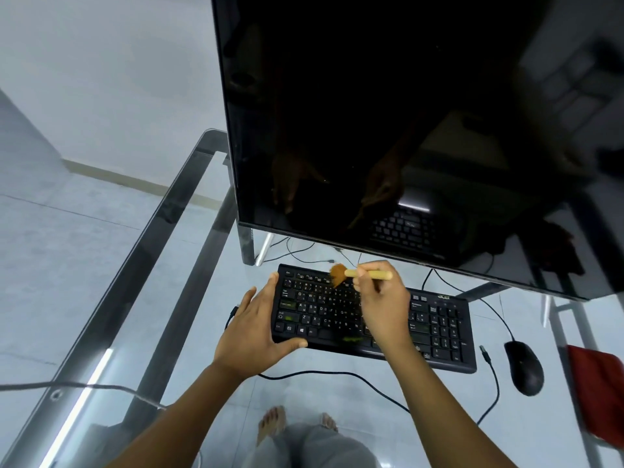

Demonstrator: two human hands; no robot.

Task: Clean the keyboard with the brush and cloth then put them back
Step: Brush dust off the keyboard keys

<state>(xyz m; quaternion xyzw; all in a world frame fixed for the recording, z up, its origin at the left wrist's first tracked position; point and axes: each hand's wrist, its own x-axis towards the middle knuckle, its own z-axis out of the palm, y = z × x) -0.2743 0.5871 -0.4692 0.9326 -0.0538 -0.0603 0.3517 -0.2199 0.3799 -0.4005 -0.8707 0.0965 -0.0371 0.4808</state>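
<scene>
A black keyboard point(435, 327) lies on the glass desk in front of the monitor. My right hand point(383, 298) grips a small brush point(369, 274) by its pale wooden handle. The brush's brown bristles touch the top rows of keys near the keyboard's left half. My left hand point(255, 327) is clasped around the keyboard's left end, thumb along the front edge and fingers up the side. A red cloth point(597, 393) lies at the desk's right edge, apart from both hands.
A large dark monitor point(405, 130) stands right behind the keyboard. A black mouse point(523, 368) sits to the keyboard's right, with cables trailing across the glass desk point(152, 298). My feet show through the glass below.
</scene>
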